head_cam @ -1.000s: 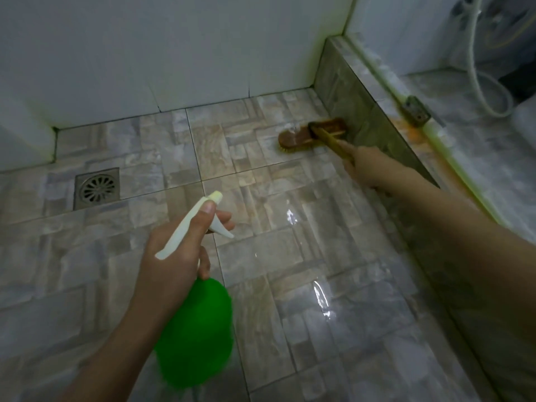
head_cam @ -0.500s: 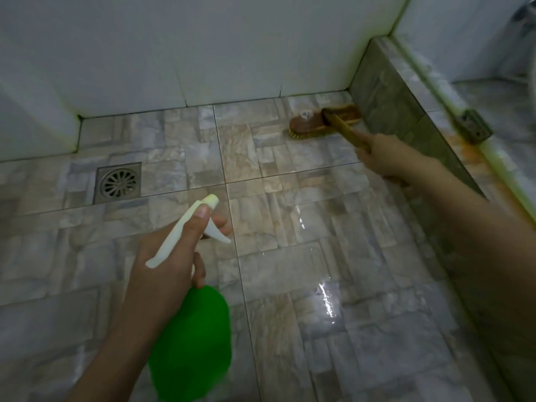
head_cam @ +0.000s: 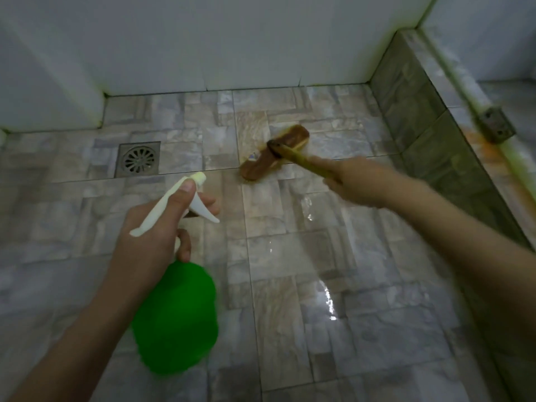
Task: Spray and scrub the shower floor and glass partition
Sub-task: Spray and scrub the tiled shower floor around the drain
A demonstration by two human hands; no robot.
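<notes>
Brush handle [head_cam: 293, 156] vanishes inside the right hand [head_cam: 356, 181]; green bottle [head_cam: 177, 320] blurred

one wide-angle view, worn on the person's head, looks forward and steeply down onto the tiled shower floor [head_cam: 290, 256] — near enough that single tiles and grout lines read plainly. it faces the white back wall [head_cam: 232, 39], which fills the top of the frame, with the floor drain [head_cam: 138, 159] left of centre and the raised tiled kerb [head_cam: 420, 111] running down the right side.
</notes>
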